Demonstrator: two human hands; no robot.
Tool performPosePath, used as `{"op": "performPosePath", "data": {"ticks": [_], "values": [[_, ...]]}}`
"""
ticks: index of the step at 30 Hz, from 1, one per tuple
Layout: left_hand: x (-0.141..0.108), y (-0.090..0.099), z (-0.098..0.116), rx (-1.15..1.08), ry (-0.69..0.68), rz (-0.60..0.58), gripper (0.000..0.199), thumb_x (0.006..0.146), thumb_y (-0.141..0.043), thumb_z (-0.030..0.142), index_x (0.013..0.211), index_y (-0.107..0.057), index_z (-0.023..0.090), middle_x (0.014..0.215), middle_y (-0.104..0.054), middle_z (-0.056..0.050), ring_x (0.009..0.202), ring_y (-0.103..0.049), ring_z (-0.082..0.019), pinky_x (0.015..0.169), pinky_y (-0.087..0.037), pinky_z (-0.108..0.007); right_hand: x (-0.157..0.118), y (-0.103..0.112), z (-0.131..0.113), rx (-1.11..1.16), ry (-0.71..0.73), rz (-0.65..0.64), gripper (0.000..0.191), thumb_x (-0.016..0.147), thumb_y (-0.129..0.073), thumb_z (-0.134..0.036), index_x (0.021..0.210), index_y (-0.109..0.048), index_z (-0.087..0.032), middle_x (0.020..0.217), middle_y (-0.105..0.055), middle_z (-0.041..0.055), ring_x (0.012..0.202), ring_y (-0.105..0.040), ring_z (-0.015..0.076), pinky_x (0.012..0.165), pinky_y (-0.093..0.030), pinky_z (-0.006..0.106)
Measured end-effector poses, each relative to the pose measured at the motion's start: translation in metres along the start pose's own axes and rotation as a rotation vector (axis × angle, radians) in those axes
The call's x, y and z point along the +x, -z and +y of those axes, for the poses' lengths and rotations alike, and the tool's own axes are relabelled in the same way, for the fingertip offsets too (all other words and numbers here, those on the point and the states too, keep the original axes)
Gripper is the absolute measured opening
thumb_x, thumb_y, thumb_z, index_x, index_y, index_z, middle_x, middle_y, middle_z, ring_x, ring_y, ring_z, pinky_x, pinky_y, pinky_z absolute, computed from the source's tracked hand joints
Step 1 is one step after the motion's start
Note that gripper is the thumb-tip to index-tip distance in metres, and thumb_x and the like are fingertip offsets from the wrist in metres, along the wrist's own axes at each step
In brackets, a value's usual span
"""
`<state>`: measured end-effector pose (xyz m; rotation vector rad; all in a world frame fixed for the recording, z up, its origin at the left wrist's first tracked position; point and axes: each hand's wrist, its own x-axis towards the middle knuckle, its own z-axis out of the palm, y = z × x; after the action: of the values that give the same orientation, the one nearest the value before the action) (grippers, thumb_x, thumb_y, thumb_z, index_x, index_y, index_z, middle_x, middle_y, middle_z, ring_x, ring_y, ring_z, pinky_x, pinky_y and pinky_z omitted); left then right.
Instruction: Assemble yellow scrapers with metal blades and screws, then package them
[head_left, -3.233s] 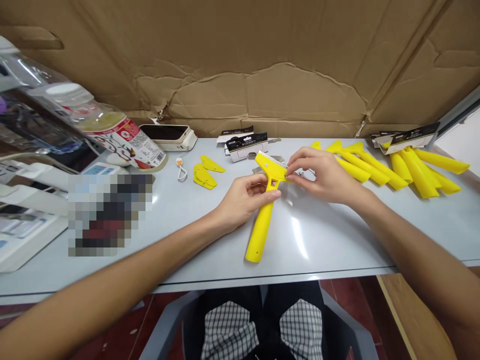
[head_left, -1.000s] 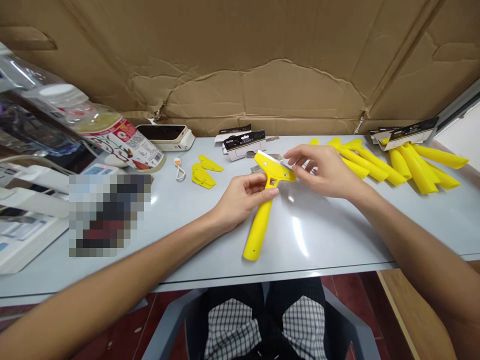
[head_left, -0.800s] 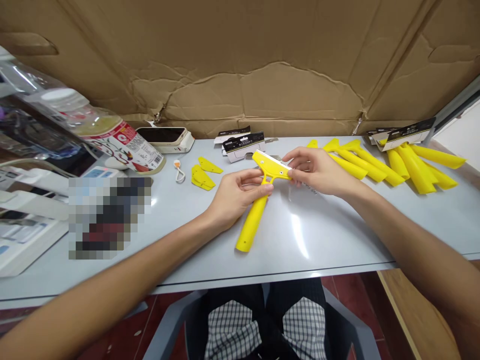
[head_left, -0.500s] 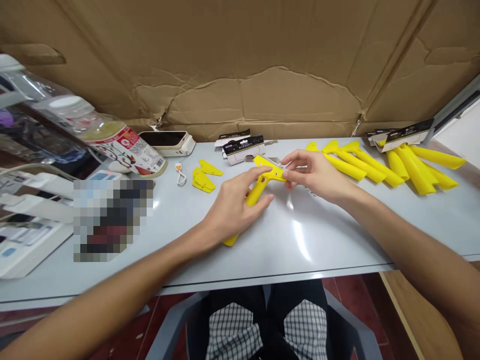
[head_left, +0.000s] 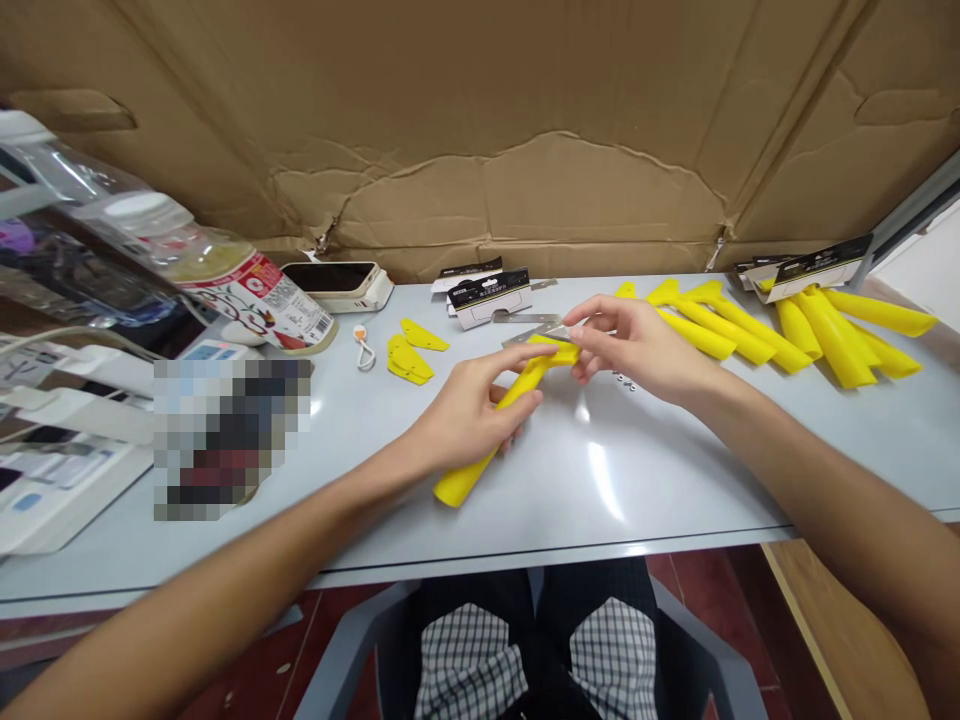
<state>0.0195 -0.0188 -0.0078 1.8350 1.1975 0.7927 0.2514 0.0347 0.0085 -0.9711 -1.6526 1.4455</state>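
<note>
One grey tabletop lies before us, backed by a cardboard sheet. Take the yellow scraper as dial centre: yellow plates lie at 10 o'clock, yellow handles between 2 and 3. Our left forearm enters from 8 o'clock, our right forearm from 4. Our left hand wraps the scraper's handle, index finger extended; our right hand pinches the head's right end.
</note>
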Motion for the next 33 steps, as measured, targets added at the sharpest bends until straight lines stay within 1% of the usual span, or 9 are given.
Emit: {"op": "performPosePath", "data": {"ticks": [3, 7, 11, 14, 16, 19, 24, 28, 33], "values": [[0.003, 0.005, 0.005, -0.505, 0.220, -0.144, 0.068, 0.096, -0.072, 0.031, 0.160, -0.048, 0.027, 0.126, -0.074, -0.016, 0.056, -0.064, -0.011, 0.046, -0.052, -0.025, 0.002, 0.010, -0.006, 0.027, 0.022, 0.034, 0.025, 0.098, -0.074, -0.044, 0.102, -0.067, -0.021, 0.086, -0.074, 0.0046, 0.068, -0.073, 0.0182, 0.062, -0.059, 0.033], [0.010, 0.006, 0.002, -0.808, 0.295, -0.183, 0.071, 0.099, -0.068, 0.022, 0.164, -0.038, 0.020, 0.125, -0.076, -0.020, 0.064, -0.074, -0.016, 0.053, -0.059, -0.024, 0.001, 0.031, -0.014, -0.296, 0.133, 0.103, 0.020, 0.100, -0.070, -0.040, 0.096, -0.069, -0.020, 0.085, -0.074, 0.0055, 0.068, -0.069, 0.0173, 0.061, -0.053, 0.032], [0.016, 0.002, -0.010, -0.858, 0.296, -0.207, 0.069, 0.103, -0.061, 0.019, 0.165, -0.032, 0.018, 0.128, -0.076, -0.023, 0.070, -0.078, -0.020, 0.058, -0.063, -0.028, 0.000, 0.047, -0.017, -0.898, 0.192, 0.020, 0.007, 0.093, -0.071, -0.024, 0.094, -0.077, -0.019, 0.083, -0.076, 0.0051, 0.076, -0.068, 0.0197, 0.071, -0.049, 0.033], [0.017, -0.001, -0.017, -0.870, 0.266, -0.227, 0.066, 0.104, -0.060, 0.020, 0.164, -0.030, 0.017, 0.132, -0.075, -0.024, 0.071, -0.079, -0.021, 0.058, -0.064, -0.030, -0.001, 0.051, -0.017, -1.130, 0.031, -0.173, 0.015, 0.088, -0.068, -0.015, 0.091, -0.082, -0.021, 0.086, -0.078, 0.0046, 0.078, -0.068, 0.0200, 0.070, -0.046, 0.033], [0.017, -0.002, -0.020, -0.870, 0.245, -0.252, 0.065, 0.105, -0.060, 0.021, 0.162, -0.030, 0.017, 0.134, -0.074, -0.025, 0.072, -0.079, -0.021, 0.059, -0.064, -0.031, 0.000, 0.052, -0.015, -1.156, -0.061, -0.259, 0.019, 0.087, -0.067, -0.014, 0.091, -0.084, -0.022, 0.086, -0.079, 0.0037, 0.076, -0.068, 0.0195, 0.069, -0.045, 0.032], [0.015, -0.003, -0.020, -0.843, 0.224, -0.286, 0.065, 0.105, -0.061, 0.022, 0.162, -0.029, 0.018, 0.134, -0.073, -0.025, 0.073, -0.078, -0.021, 0.060, -0.064, -0.032, 0.002, 0.053, -0.011, -1.183, -0.073, -0.289, 0.020, 0.086, -0.068, -0.015, 0.092, -0.086, -0.023, 0.086, -0.079, 0.0050, 0.078, -0.069, 0.0207, 0.071, -0.045, 0.033], [0.013, -0.005, -0.019, -0.810, 0.211, -0.263, 0.068, 0.103, -0.064, 0.022, 0.162, -0.031, 0.017, 0.137, -0.071, -0.024, 0.069, -0.072, -0.015, 0.056, -0.058, -0.027, 0.005, 0.054, -0.006, -1.234, -0.100, -0.284, 0.016, 0.086, -0.072, -0.021, 0.093, -0.087, -0.022, 0.085, -0.078, 0.0081, 0.079, -0.068, 0.0232, 0.071, -0.046, 0.034], [0.013, -0.005, -0.018, -0.817, 0.248, -0.245, 0.066, 0.102, -0.066, 0.023, 0.161, -0.036, 0.022, 0.136, -0.071, -0.021, 0.059, -0.062, -0.009, 0.048, -0.047, -0.022, 0.007, 0.053, -0.003, -1.248, -0.101, -0.288, 0.017, 0.086, -0.068, -0.016, 0.089, -0.085, -0.022, 0.087, -0.078, 0.0070, 0.080, -0.068, 0.0224, 0.072, -0.046, 0.034], [0.012, -0.005, -0.014, -0.823, 0.294, -0.222, 0.063, 0.103, -0.066, 0.024, 0.159, -0.039, 0.023, 0.131, -0.073, -0.020, 0.057, -0.059, -0.008, 0.048, -0.045, -0.022, 0.007, 0.053, 0.003, -1.260, -0.090, -0.236, 0.016, 0.085, -0.067, -0.015, 0.085, -0.081, -0.023, 0.087, -0.077, 0.0075, 0.077, -0.065, 0.0230, 0.067, -0.043, 0.035]]}}
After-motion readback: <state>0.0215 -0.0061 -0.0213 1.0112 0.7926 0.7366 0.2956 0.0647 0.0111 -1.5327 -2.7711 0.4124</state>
